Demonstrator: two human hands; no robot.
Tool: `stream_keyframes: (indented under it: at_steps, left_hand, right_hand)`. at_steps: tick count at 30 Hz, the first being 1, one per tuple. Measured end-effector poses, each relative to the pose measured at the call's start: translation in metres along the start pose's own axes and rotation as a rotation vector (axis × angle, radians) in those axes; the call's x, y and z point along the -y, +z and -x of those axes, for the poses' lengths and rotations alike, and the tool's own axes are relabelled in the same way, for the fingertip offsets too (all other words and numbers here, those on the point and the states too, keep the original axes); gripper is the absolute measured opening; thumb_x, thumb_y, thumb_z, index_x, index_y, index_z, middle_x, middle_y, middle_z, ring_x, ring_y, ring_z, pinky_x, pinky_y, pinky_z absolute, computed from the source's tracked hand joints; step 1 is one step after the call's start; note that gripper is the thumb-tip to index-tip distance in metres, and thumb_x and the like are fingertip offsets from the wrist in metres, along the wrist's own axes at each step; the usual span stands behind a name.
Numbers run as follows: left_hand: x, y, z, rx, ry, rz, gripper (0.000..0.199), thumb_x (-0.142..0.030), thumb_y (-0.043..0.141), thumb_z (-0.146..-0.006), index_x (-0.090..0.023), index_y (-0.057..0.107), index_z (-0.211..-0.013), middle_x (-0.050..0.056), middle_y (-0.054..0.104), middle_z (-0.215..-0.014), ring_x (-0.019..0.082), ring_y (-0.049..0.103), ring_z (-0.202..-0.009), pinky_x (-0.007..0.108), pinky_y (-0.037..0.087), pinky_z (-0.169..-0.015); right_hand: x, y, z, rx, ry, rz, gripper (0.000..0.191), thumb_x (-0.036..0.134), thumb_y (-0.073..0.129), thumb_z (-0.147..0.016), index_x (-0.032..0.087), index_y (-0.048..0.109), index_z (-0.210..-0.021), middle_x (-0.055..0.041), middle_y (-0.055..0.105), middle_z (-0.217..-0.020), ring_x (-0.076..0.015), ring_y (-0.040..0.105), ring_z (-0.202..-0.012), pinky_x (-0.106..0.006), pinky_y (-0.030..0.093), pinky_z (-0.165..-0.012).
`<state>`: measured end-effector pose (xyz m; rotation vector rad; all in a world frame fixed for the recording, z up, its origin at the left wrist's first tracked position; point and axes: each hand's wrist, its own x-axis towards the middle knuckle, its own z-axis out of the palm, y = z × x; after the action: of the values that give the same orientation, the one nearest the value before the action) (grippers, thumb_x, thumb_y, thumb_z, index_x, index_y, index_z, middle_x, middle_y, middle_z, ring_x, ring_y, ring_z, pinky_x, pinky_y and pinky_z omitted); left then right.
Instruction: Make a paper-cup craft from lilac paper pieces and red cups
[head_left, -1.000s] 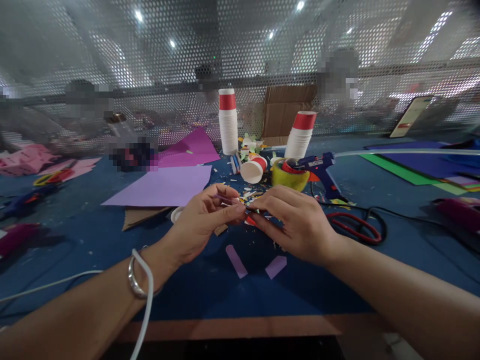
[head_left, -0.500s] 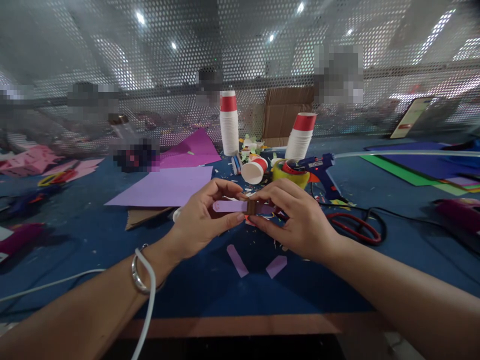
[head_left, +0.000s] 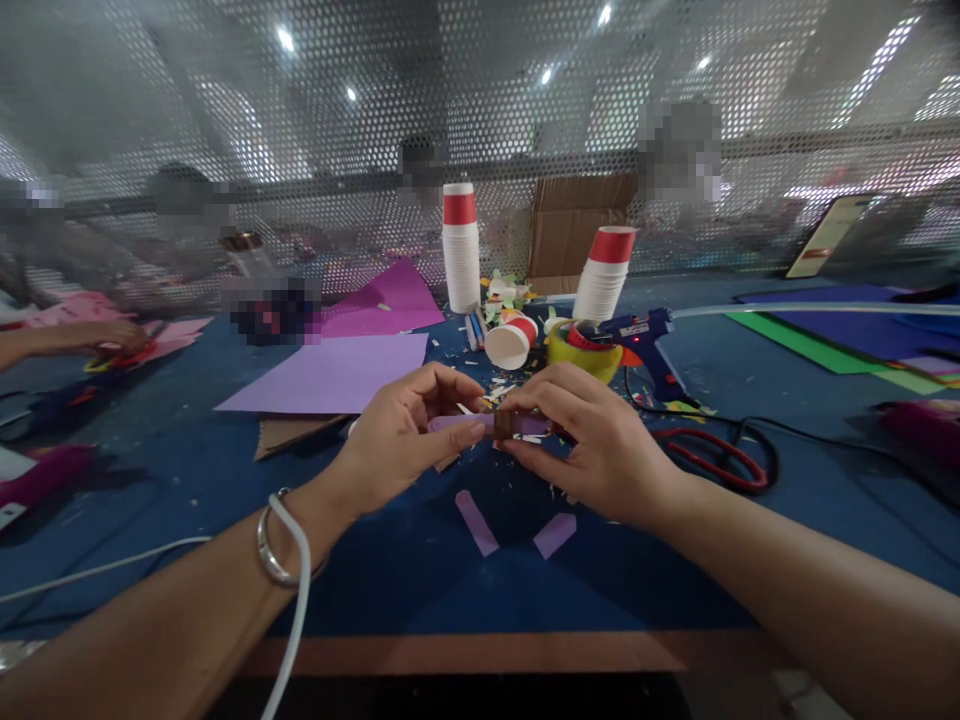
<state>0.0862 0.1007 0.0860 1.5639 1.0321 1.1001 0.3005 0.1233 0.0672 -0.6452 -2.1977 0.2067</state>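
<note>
A lilac strip (head_left: 444, 424) with a brown band (head_left: 504, 425) around it is held up over the worktable (head_left: 360, 585), between both hands. The left hand (head_left: 409, 435) is loosely curled, thumb laid against the strip; the right hand (head_left: 592, 430) is nearly closed, thumb and fingers pinching at the brown band.

On the blue tabletop, two lilac pieces (head_left: 477, 523) lie nearer the wearer than the strip. Just beyond it are scattered paper scraps (head_left: 501, 388) and a tipped cup (head_left: 508, 345); beyond and to its right, a blue glue gun (head_left: 654, 350) by a yellow roll (head_left: 577, 358). A lilac sheet (head_left: 322, 375) lies beyond it to the left. Farther past the strip stand two cup stacks (head_left: 461, 255) and a cardboard piece (head_left: 577, 235), before a perforated grey screen (head_left: 337, 130) with bright lights showing in it. Far left of the strip, another person's hand (head_left: 112, 338) reaches in.
</note>
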Motion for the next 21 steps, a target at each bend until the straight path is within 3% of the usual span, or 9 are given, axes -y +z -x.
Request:
stream_keyframes:
  at_steps: [10, 21]
  left_hand:
    - [0.0000, -0.0036, -0.0006, 0.106, -0.049, 0.030, 0.019, -0.023, 0.078, -0.078, -0.017, 0.068, -0.092, 0.001, 0.066, -0.083, 0.011, 0.060, -0.072, 0.023, 0.047, -0.062]
    - [0.0006, -0.0002, -0.0013, 0.110, -0.067, 0.063, 0.018, -0.020, 0.078, -0.076, -0.017, 0.065, -0.088, -0.001, 0.064, -0.079, 0.010, 0.058, -0.068, 0.023, 0.045, -0.061]
  right_hand:
    - [0.0015, -0.0018, 0.0009, 0.051, -0.023, 0.008, 0.015, 0.022, 0.065, -0.089, 0.017, 0.065, -0.103, -0.0092, 0.064, -0.096, -0.0236, 0.058, -0.092, -0.040, 0.051, -0.079]
    - [0.0022, -0.0004, -0.0003, 0.075, -0.045, 0.009, 0.015, 0.020, 0.065, -0.088, 0.014, 0.066, -0.102, -0.0097, 0.065, -0.096, -0.0233, 0.059, -0.092, -0.039, 0.050, -0.080]
